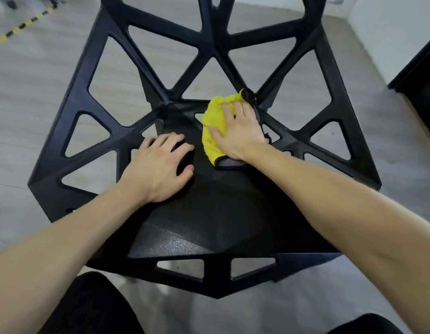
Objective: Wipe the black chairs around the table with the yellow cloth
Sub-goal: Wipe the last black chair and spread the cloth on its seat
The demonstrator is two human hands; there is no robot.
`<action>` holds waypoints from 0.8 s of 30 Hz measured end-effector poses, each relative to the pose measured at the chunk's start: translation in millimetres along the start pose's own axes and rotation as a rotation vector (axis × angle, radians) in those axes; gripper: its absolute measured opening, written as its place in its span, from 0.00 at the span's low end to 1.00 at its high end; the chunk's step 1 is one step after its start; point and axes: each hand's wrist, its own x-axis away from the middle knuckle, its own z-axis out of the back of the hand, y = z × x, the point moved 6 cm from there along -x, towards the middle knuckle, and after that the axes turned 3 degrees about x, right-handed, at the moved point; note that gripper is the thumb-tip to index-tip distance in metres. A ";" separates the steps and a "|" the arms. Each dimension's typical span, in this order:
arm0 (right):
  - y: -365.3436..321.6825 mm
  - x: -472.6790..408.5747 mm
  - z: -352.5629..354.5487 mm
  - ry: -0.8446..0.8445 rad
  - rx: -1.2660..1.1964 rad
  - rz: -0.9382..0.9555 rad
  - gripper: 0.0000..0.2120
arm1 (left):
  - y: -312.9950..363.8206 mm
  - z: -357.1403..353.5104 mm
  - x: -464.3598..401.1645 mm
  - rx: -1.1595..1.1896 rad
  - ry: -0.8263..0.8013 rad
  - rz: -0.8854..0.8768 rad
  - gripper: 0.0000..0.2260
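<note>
Head view, cloth: the yellow cloth [215, 127] lies bunched on the rear right of the seat of the black chair [209, 213], near where seat meets backrest.
Head view, right hand: the right hand [240, 133] lies flat on the cloth with straight fingers, pressing it down.
Head view, left hand: the left hand [158, 165] rests on the seat beside it, fingers loosely bent, holding nothing.
Cloth handling: soft and light, likely to bunch; a flat palm suits it.
Chair handling: stiff, textured, open lattice; brace it by the solid seat.
Floor: pale floor [40, 80] shows through the gaps.
</note>
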 end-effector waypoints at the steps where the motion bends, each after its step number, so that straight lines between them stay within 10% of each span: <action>1: 16.4 6.0 1.0 0.009 0.018 0.034 0.40 | 0.9 0.9 0.7 0.000 -0.005 -0.003 0.28; 13: -57.7 -15.0 -3.6 -0.004 -0.180 0.249 0.35 | 0.2 0.2 -0.3 -0.016 0.037 -0.008 0.26; 24: 61.6 115.7 27.5 -0.095 0.041 0.038 0.42 | 3.0 4.6 0.6 -0.008 -0.013 0.025 0.29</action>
